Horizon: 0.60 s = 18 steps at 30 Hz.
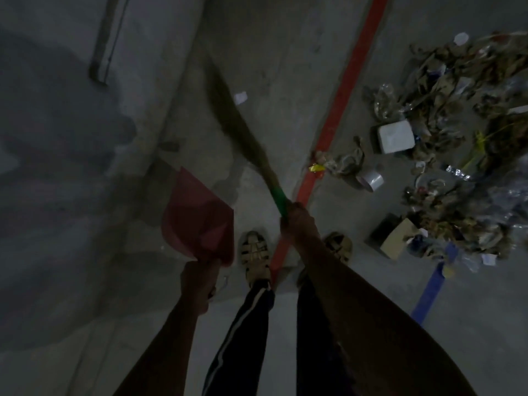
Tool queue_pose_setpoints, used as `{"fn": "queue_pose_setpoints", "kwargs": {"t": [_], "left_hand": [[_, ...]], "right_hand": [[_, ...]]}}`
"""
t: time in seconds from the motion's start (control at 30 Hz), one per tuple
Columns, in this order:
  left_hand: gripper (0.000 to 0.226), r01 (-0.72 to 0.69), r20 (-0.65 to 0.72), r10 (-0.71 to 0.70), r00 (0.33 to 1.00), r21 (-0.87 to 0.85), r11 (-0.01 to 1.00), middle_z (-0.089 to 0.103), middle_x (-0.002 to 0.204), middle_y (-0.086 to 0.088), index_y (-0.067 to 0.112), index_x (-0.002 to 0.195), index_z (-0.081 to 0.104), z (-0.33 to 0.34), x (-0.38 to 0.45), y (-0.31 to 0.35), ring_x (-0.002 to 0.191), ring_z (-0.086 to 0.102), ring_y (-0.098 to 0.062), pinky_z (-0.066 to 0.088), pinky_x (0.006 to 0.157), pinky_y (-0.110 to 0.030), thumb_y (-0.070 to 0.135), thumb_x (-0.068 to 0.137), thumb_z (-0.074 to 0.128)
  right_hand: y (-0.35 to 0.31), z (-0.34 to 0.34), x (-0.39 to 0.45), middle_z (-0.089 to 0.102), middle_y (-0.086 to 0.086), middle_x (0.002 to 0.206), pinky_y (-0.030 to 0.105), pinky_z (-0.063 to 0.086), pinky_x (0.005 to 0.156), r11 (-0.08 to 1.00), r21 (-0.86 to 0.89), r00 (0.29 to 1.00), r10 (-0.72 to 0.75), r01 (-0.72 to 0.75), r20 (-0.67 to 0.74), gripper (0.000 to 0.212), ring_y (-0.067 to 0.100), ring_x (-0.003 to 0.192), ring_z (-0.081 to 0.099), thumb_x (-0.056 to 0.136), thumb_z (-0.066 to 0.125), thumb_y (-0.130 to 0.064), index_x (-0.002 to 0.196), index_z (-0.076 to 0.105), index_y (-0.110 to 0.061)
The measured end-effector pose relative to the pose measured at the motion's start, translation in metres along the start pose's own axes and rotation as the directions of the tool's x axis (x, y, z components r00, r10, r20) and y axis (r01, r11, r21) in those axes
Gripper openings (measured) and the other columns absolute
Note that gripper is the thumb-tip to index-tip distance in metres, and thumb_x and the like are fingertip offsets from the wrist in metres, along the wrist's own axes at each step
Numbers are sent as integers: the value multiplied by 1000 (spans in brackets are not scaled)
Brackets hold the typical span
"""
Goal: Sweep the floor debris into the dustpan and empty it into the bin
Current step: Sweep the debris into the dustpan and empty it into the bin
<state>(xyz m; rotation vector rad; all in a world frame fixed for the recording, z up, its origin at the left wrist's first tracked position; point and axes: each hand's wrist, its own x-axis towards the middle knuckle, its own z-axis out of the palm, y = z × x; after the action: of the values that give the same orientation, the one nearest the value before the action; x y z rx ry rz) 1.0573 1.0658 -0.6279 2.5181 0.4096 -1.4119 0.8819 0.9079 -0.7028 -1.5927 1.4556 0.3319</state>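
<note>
The view looks straight down past two bare forearms to a dim concrete floor (285, 52). The left hand (197, 284) is stretched forward and low, its fingers curled round the handle of a red dustpan (197, 215); the handle itself is hidden under the fist, and the pan's flat blade fans out away from the hand, towards the far left, held off the floor as far as the blur lets one judge. The right hand (298, 221) reaches further forward than the left, the forearm running in a long diagonal from the near right corner, and its fingers are wrapped tightly together round the green handle (278, 197) of a broom (228, 110). The broom slants away from this fist to the far left, its soft brownish bristles smeared by motion blur and ending near a small white scrap of paper (240, 97). Between the two arms stand two legs in dark trousers with a white side stripe, the feet in pale woven sandals (255, 254). A red tape line (343, 98) runs along the floor from the far side down to the feet, passing just beside the right hand. To the right of that line, well apart from the dustpan, lies the debris pile (457, 138): dry brown leaves, crumpled clear plastic, a white box (395, 136), a roll of tape (371, 180), a yellow wrapper (316, 168) touching the red line, and a brown carton (395, 241). A blue tape strip (431, 287) lies near right.
</note>
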Motion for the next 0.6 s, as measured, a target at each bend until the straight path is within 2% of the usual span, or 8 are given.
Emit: {"fn": "queue_pose_setpoints", "kwargs": {"t": [0.17, 0.3, 0.37, 0.47, 0.53, 0.6], "left_hand": [[36, -1, 19, 1, 1000, -3, 1000, 54, 58, -5, 13, 65, 57, 27, -18, 3, 46, 45, -15, 30, 48, -20, 40, 86, 70], [40, -36, 72, 36, 997, -3, 999, 50, 53, -5, 12, 65, 55, 53, -35, 19, 43, 42, -16, 29, 47, -21, 41, 85, 72], [47, -60, 124, 62, 990, -18, 998, 49, 55, -4, 14, 59, 52, 68, -41, 28, 45, 41, -16, 28, 47, -22, 46, 83, 76], [51, -111, 120, 107, 987, 25, 994, 54, 59, -6, 14, 61, 52, 86, -49, 44, 45, 46, -18, 32, 45, -24, 56, 80, 76], [48, -149, 122, 144, 982, 36, 988, 56, 60, -8, 11, 62, 53, 98, -54, 53, 44, 47, -18, 34, 47, -25, 47, 85, 74], [48, -174, 170, 168, 971, 21, 985, 49, 47, -5, 11, 54, 49, 108, -61, 60, 33, 40, -14, 30, 40, -20, 32, 92, 71]], "right_hand": [[75, -55, 0, 56, 10, 122, 36, 49, 82, 972, 78, 962, 233, -223, -141, 43, 31, 104, 60, 95, 53, -15, 137, 50, -20], [144, -100, -14, 57, 16, 121, 38, 51, 76, 923, 153, 863, 385, -353, -328, 36, 35, 103, 61, 95, 53, -13, 131, 51, -12], [168, -117, -28, 54, 21, 126, 43, 51, 78, 943, 128, 836, 333, -308, -437, 41, 40, 106, 59, 94, 54, -11, 134, 47, -8], [190, -129, -53, 44, 26, 139, 46, 51, 75, 985, -9, 842, 142, -172, -521, 52, 45, 104, 56, 93, 56, -9, 142, 42, -1], [200, -126, -68, 40, 23, 146, 45, 54, 70, 992, -105, 872, 3, -62, -490, 53, 44, 103, 58, 95, 54, -8, 146, 39, -3], [210, -113, -79, 40, 18, 149, 41, 55, 66, 990, -137, 914, -93, 41, -396, 54, 39, 94, 62, 96, 54, -8, 148, 39, -7]]}}
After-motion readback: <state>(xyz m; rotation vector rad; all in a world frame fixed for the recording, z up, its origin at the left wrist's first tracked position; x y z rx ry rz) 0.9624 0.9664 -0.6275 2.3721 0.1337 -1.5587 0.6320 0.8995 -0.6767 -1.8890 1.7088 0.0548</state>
